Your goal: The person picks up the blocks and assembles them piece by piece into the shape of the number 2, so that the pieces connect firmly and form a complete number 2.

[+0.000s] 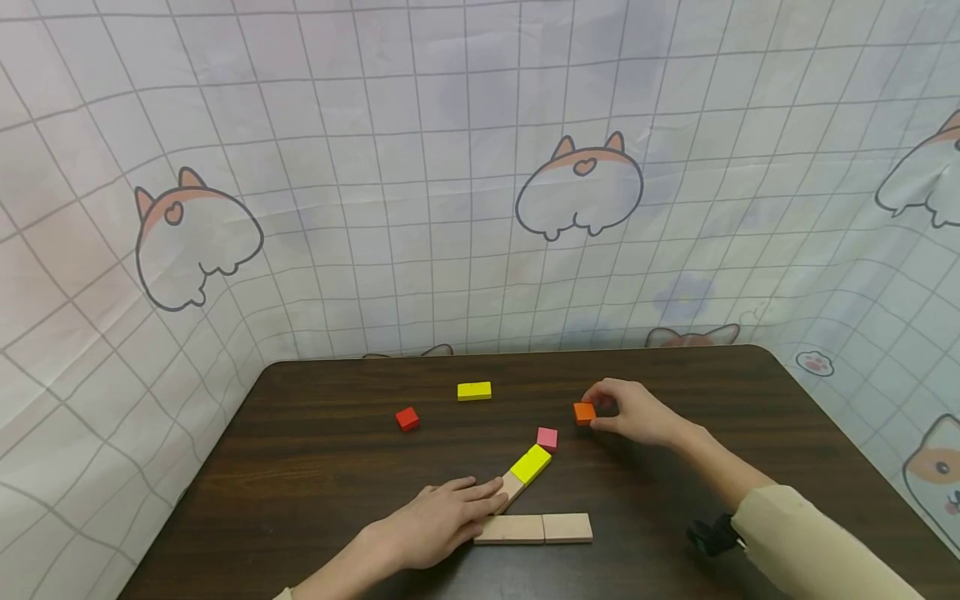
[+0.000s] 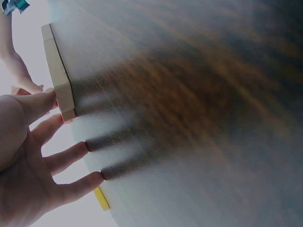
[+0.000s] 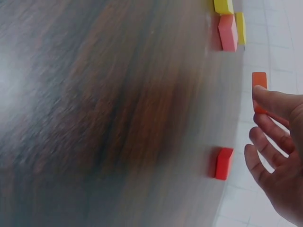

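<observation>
My right hand (image 1: 633, 412) pinches an orange block (image 1: 584, 414) between thumb and fingers. In the right wrist view the orange block (image 3: 259, 80) shows against the pale backdrop, apart from the tabletop. My left hand (image 1: 438, 521) lies with spread, fairly straight fingers over the left ends of plain wooden blocks (image 1: 510, 529). In the left wrist view the thumb touches a wooden block (image 2: 59, 75). A slanted row holds a wooden block (image 1: 512, 490), a yellow block (image 1: 531, 464) and a pink block (image 1: 547, 438) at its far end.
A red block (image 1: 407, 418) and another yellow block (image 1: 474, 391) lie farther back on the dark table (image 1: 315, 467). In the right wrist view a red block (image 3: 224, 163) stands near the fingers. A patterned cloth (image 1: 420, 208) hangs behind the table.
</observation>
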A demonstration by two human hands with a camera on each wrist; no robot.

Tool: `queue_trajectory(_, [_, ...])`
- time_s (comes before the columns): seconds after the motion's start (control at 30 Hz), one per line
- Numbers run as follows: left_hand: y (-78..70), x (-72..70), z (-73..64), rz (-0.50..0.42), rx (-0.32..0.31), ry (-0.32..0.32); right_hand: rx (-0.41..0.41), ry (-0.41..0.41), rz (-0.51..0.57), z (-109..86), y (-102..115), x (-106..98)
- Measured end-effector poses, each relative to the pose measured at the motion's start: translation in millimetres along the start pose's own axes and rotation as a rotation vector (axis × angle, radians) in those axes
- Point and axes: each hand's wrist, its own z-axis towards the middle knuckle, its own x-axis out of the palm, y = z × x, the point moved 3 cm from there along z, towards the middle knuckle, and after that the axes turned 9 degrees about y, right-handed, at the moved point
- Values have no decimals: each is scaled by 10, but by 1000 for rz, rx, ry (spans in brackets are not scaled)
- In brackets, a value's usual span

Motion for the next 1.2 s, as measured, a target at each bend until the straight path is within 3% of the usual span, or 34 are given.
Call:
queue_trajectory(0.57, [8, 3, 3, -7, 0, 2, -62, 12, 22, 277, 200, 182])
queue_trajectory(1.2, [-7, -7, 3, 2, 4, -7, -34, 3, 9, 424, 213, 340])
